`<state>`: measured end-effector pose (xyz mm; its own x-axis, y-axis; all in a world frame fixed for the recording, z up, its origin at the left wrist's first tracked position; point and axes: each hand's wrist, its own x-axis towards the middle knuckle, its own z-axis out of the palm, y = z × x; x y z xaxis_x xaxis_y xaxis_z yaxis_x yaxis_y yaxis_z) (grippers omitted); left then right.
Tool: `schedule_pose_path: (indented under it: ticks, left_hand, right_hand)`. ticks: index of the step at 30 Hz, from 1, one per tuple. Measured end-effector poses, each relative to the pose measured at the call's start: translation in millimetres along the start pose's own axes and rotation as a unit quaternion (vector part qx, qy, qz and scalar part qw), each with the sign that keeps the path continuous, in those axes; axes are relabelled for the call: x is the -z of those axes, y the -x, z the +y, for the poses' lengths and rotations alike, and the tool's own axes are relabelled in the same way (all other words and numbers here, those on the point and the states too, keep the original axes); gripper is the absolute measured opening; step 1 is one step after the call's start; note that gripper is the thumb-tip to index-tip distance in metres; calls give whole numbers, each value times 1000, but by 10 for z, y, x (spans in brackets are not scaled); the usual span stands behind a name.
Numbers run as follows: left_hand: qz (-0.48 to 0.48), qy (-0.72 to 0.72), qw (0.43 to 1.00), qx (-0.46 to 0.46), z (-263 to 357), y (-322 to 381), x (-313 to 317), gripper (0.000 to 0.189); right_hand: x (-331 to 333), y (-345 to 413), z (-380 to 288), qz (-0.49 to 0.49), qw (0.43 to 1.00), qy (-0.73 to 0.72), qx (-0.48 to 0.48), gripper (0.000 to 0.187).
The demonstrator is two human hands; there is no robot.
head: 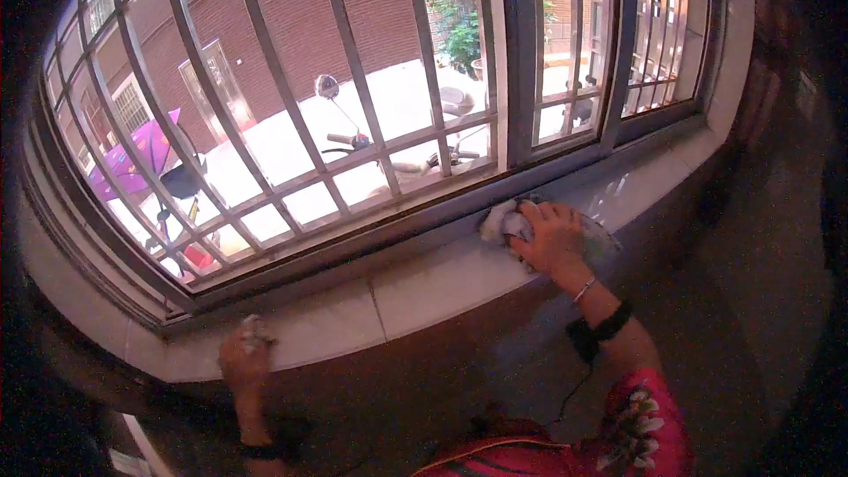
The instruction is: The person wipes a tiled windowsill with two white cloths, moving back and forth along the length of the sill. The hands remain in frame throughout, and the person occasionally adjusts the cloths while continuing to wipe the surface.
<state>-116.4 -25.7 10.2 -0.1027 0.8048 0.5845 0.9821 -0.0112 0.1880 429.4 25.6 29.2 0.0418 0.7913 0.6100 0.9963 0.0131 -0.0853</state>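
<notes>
My right hand (553,242) presses a crumpled light-coloured cloth (507,225) against the tiled windowsill (437,285), close to the lower track of the window frame. Part of the cloth spreads out to the right from under my palm. At the left end of the sill, my left hand (245,358) is closed around a small, greyish crumpled thing (255,331), perhaps another cloth; its shape is blurred. Black bands circle both wrists, and a thin cord hangs from the right one.
Metal window bars (351,59) rise behind the sill. Outside stand scooters with a round mirror (326,86), a purple umbrella (136,156) and green plants (460,40) before brick walls. The sill curves around at both ends.
</notes>
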Motion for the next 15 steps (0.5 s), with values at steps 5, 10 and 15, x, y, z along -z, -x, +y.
schedule_pose_path:
  ticks: [5,10,15]
  left_hand:
    - [-39,-30,997,51,-357,-124,295,53]
    - [-79,-165,962,204,-1548,-76,49,60]
    - [-85,-171,946,263,-1475,-311,116,57]
  right_hand:
    - [-9,36,106,11,1000,17,-7,55]
    - [-92,9,33,25,1000,0,2,57]
    - [-85,-5,-14,8,1000,8,-10,56]
